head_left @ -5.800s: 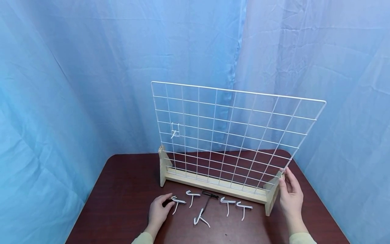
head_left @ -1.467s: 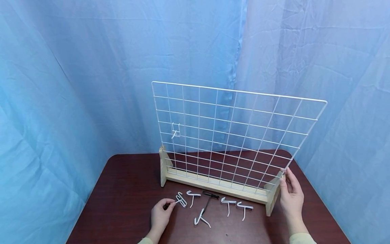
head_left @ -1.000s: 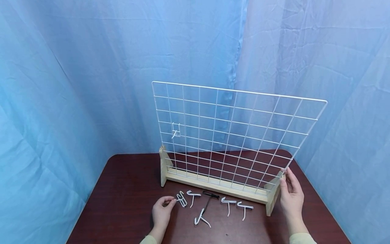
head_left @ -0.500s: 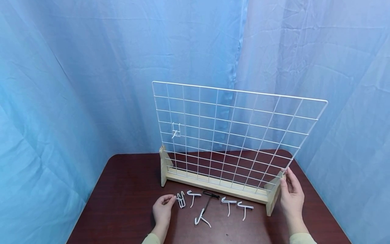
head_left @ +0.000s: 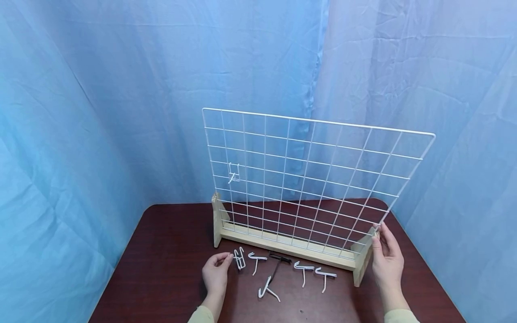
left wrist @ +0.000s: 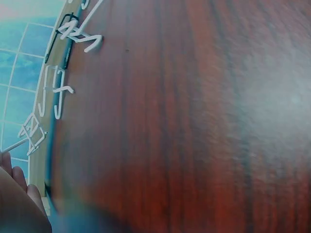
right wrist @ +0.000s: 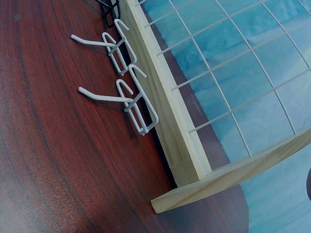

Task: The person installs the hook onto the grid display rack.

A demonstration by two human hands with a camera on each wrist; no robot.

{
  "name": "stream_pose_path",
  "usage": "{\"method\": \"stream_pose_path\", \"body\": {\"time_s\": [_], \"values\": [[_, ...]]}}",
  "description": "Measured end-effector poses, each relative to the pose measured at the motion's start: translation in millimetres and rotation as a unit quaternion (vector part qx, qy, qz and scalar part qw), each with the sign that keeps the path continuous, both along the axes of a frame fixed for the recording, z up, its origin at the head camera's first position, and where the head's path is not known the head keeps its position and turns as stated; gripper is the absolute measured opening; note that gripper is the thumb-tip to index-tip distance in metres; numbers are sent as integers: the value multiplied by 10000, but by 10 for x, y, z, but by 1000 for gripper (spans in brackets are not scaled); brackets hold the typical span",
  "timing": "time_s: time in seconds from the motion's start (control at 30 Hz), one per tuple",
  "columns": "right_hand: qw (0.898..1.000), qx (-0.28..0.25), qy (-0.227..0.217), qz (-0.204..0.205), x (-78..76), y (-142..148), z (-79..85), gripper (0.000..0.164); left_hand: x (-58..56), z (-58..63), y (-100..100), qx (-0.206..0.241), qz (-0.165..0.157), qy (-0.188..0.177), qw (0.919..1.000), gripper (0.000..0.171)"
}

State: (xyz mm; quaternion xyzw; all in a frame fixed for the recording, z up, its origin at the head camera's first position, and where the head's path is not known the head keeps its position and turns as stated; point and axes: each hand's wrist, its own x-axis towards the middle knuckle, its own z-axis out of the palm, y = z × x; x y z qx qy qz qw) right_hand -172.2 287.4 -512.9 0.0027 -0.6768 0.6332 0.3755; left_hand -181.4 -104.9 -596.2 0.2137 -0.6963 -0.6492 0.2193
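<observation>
My left hand pinches a white wire hook by its prong, between thumb and fingertips. In the left wrist view this hook is held out past the fingers, its two bent ends turned up in the head view. Ahead stands a white wire grid panel in a wooden stand, slanting back. Thumb in front and fingers behind, my right hand grips the grid's lower right edge at the stand's side post. One white hook hangs on the grid's left side.
In front of the stand lie more white hooks, among them one beside the held hook and one near the right post. A black hook lies mid-row, a white hook by its stem. Blue curtains surround the dark red table.
The leftmost hook, earlier lying on the table by my left hand, is now pinched, turned and raised slightly toward the stand. My right hand keeps its grip in place.
</observation>
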Motion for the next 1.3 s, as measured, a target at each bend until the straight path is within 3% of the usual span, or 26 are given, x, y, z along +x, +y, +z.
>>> {"method": "stream_pose_path", "body": {"time_s": [0.33, 0.63, 0.77, 0.93, 1.07, 1.13, 1.3], "values": [[9999, -22, -133, -75, 14, -10, 5, 46, -72, 164, 26, 163, 25, 623, 9979, 8], [9998, -6, -172, -119, 23, -20, 16, 47, -128, 398, 73, -190, -61, 1126, 9934, 9], [9998, -27, -142, -97, 15, -13, 10, 47, -131, 540, 116, -330, -116, 1304, 9908, 8], [9999, -154, 30, 10, 7, -10, 6, 47, -59, 838, 181, -596, -206, 1472, 9871, 8], [9999, -114, -42, -24, 14, -16, 15, 47, -92, 856, 189, -608, -328, 1699, 9830, 9], [9999, -43, -145, -78, 20, -20, 21, 47, -137, 806, 182, -642, -352, 1815, 9807, 9], [9997, 36, -227, -127, 25, -25, 38, 47, -171, 879, 179, -872, -298, 1954, 9764, 10]]}}
